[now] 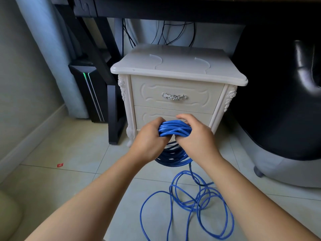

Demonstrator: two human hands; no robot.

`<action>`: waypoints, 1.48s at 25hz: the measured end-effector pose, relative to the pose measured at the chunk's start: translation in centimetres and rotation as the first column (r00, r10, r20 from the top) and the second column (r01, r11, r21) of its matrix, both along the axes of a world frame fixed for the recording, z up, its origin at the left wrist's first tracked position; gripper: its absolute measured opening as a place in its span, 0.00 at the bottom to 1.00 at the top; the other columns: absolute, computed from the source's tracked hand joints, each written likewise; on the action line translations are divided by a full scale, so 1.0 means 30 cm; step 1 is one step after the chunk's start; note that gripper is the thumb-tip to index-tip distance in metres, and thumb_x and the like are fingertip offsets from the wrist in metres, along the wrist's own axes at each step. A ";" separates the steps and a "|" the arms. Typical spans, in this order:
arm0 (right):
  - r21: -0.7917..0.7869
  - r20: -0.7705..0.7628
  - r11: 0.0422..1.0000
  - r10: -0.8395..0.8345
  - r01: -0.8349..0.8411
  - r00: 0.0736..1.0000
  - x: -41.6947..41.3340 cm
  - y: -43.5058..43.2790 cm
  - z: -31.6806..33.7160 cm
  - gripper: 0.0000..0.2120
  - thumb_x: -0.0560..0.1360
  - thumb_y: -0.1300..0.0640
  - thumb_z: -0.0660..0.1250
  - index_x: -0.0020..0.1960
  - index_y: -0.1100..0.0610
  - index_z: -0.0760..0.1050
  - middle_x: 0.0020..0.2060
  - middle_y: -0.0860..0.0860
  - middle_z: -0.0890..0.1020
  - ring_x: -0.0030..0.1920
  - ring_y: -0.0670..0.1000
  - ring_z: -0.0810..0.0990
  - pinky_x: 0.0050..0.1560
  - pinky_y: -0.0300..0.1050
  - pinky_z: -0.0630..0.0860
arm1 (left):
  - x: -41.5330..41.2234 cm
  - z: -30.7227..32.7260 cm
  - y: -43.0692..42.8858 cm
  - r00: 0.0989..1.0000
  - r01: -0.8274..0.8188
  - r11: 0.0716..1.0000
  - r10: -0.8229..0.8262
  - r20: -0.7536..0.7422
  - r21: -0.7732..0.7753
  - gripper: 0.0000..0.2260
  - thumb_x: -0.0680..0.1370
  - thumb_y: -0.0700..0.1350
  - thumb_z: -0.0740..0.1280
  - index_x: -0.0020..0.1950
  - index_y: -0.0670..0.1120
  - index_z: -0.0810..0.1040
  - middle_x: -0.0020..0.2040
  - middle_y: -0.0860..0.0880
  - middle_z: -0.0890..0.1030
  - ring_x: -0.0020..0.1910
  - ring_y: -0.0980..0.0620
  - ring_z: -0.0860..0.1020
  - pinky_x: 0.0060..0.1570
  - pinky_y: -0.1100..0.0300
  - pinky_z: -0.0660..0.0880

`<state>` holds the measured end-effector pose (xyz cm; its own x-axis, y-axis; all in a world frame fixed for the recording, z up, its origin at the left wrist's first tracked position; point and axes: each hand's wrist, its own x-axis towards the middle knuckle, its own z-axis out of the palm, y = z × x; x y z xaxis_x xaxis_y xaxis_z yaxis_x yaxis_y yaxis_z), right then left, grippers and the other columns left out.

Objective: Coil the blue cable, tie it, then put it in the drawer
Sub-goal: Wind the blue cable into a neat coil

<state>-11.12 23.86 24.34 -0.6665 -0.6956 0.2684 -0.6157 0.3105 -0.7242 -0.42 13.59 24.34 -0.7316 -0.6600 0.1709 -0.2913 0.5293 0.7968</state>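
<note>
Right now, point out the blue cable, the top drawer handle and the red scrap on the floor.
blue cable (174, 129), head view, on the coiled bundle's top strands.
top drawer handle (174, 96), head view, on the silver handle's middle.
red scrap (60, 165), head view, on its centre.

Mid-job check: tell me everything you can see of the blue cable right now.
The blue cable is thin, round, smooth-jacketed, plastic-looking. Part is gathered into a many-turn bundle, gripped at its top by the left hand and right hand, lower loops hanging shadowed before the white nightstand. The rest trails onto the tiled floor in loose overlapping loops. No tie or connector shows.
</note>
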 end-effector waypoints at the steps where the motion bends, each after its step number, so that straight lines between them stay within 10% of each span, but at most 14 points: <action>1: -0.054 0.082 0.998 -0.022 0.026 0.996 -0.005 0.000 0.004 0.22 0.68 0.60 0.71 0.58 0.43 0.76 0.49 0.40 0.81 0.49 0.45 0.79 0.51 0.39 0.74 | -0.002 0.002 0.003 0.999 -0.011 0.999 0.013 -0.035 0.034 0.04 0.76 0.42 0.67 0.44 0.49 0.73 0.34 0.54 0.76 0.31 0.59 0.71 0.31 0.66 0.65; 6: -0.157 0.505 0.981 -0.020 0.114 0.863 -0.013 0.001 -0.019 0.14 0.70 0.60 0.73 0.50 0.45 0.76 0.43 0.44 0.83 0.46 0.47 0.83 0.51 0.45 0.77 | -0.015 0.019 0.000 0.967 -0.092 0.931 0.169 -0.192 0.353 0.02 0.77 0.41 0.68 0.45 0.45 0.75 0.34 0.50 0.75 0.34 0.51 0.72 0.41 0.54 0.75; 12: -0.292 0.836 0.936 0.151 0.196 0.527 0.032 -0.030 -0.044 0.14 0.74 0.63 0.71 0.57 0.56 0.74 0.42 0.56 0.83 0.44 0.57 0.85 0.46 0.56 0.82 | -0.030 0.025 0.009 0.856 -0.055 0.611 0.436 -0.278 0.789 0.04 0.77 0.38 0.67 0.45 0.46 0.75 0.31 0.50 0.71 0.32 0.52 0.69 0.43 0.51 0.73; 16: -0.322 0.852 0.890 0.124 0.324 0.508 0.046 -0.045 -0.045 0.11 0.72 0.68 0.68 0.51 0.57 0.74 0.39 0.58 0.81 0.41 0.58 0.85 0.50 0.57 0.80 | -0.033 0.004 0.043 0.854 0.015 0.397 0.473 -0.218 0.918 0.03 0.78 0.42 0.68 0.45 0.45 0.77 0.34 0.49 0.75 0.37 0.52 0.76 0.50 0.52 0.73; 22: -0.237 0.659 0.945 -0.015 0.227 0.752 -0.021 -0.028 -0.018 0.16 0.66 0.71 0.68 0.45 0.52 0.73 0.32 0.48 0.77 0.34 0.51 0.80 0.41 0.48 0.74 | 0.001 0.016 -0.049 0.951 0.028 0.610 0.229 -0.210 0.792 0.16 0.74 0.41 0.72 0.61 0.49 0.79 0.54 0.49 0.84 0.53 0.50 0.82 0.53 0.55 0.77; 26: 0.026 0.247 0.999 0.024 -0.032 0.969 -0.011 -0.017 -0.007 0.17 0.66 0.65 0.70 0.48 0.48 0.73 0.38 0.45 0.80 0.37 0.48 0.78 0.40 0.43 0.74 | 0.029 0.001 -0.075 0.993 0.057 0.986 -0.039 -0.111 0.158 0.32 0.70 0.36 0.74 0.69 0.56 0.71 0.61 0.54 0.77 0.55 0.60 0.79 0.54 0.69 0.74; 31: 0.103 -0.024 0.981 0.165 -0.162 0.986 0.006 -0.021 -0.013 0.18 0.66 0.65 0.69 0.54 0.52 0.74 0.46 0.46 0.79 0.47 0.51 0.76 0.46 0.47 0.74 | 0.030 -0.003 -0.050 0.988 0.131 0.984 -0.119 0.101 -0.124 0.17 0.70 0.41 0.72 0.58 0.50 0.78 0.49 0.51 0.81 0.46 0.53 0.78 0.47 0.61 0.73; 37: -0.136 0.077 0.986 0.112 -0.101 0.991 0.006 -0.016 -0.019 0.27 0.66 0.66 0.71 0.61 0.45 0.76 0.50 0.38 0.80 0.49 0.39 0.77 0.47 0.25 0.70 | 0.012 0.021 -0.030 1.000 -0.016 0.998 0.016 -0.002 0.063 0.08 0.69 0.36 0.70 0.44 0.47 0.79 0.34 0.50 0.79 0.31 0.54 0.73 0.33 0.63 0.70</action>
<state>-10.94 23.37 23.78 -0.6147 -0.7260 0.3084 -0.5752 0.1450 -0.8050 -0.05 12.70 24.95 -0.7207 -0.6809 0.1303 -0.2974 0.4733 0.8292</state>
